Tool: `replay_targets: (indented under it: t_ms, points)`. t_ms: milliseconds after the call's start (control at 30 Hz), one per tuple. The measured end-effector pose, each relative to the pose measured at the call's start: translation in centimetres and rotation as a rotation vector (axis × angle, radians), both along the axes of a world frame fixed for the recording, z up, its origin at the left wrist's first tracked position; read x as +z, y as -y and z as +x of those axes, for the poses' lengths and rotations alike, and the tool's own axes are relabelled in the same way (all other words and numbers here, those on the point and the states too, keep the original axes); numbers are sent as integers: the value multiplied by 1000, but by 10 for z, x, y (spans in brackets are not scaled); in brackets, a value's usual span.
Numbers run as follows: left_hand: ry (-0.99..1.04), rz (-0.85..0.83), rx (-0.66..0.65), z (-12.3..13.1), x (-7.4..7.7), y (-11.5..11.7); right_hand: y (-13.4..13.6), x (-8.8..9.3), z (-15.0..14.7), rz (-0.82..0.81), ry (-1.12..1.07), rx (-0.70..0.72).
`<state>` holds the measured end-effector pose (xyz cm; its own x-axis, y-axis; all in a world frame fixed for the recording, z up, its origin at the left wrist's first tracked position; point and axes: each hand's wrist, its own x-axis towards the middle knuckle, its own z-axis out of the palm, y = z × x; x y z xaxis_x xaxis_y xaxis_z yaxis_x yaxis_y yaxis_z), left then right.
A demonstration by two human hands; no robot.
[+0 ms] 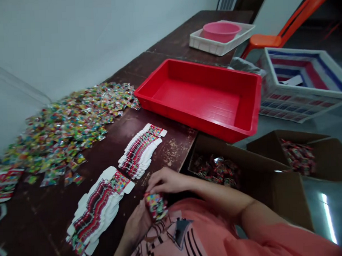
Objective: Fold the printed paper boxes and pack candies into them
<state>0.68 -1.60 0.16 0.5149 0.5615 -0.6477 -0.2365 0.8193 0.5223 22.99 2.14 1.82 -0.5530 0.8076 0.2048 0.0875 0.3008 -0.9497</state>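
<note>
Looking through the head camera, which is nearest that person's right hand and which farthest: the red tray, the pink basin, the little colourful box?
1. The little colourful box, right under the right hand, gripped by the left hand too.
2. The red tray, further up the table.
3. The pink basin, far end, in a white tray.

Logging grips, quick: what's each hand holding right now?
Left hand: holding the small colourful box from below.
Right hand: fingers curled on the same box's top end.
</note>
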Motion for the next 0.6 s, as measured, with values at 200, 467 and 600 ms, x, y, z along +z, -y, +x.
replay_targets:
  t_ms: [200,467,600]
  points:
    - [-104,234,-80,3,7,-14,-38,18,100,-188,417,-156]
    - [-232,268,-31,1,3,-16,-165,-26,37,-157,646,-898]
    - [-285,279,17,-9,-2,-15,-169,-23,45,-160,538,-928]
